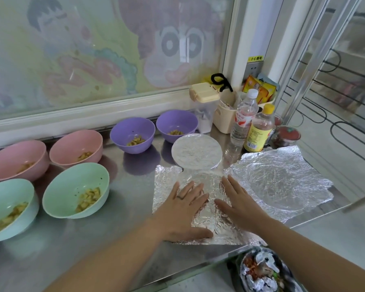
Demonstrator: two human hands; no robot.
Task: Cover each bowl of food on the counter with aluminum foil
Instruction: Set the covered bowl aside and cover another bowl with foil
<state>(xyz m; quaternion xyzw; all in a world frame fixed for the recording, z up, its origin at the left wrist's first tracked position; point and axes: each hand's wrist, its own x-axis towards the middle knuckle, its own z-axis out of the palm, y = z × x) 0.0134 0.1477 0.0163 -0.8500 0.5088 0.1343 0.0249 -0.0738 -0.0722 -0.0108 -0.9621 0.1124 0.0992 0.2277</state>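
Note:
A crinkled sheet of aluminum foil (171,178) lies flat on the steel counter (122,207). My left hand (183,209) and my right hand (238,201) press on it side by side with straight fingers. Behind it stands a bowl wrapped in foil (196,151). A second foil sheet (280,178) lies to the right. Uncovered bowls with bits of food stand to the left: two purple bowls (133,134) (176,124), two pink bowls (76,147) (16,159) and two green bowls (76,189) (9,209).
Two bottles (243,116) (259,129), a cream basket (226,116) with packets, a lidded container (203,104) and a red-lidded jar (287,135) crowd the back right corner. A bin with foil scraps (263,270) sits below the counter's front edge. A window runs behind.

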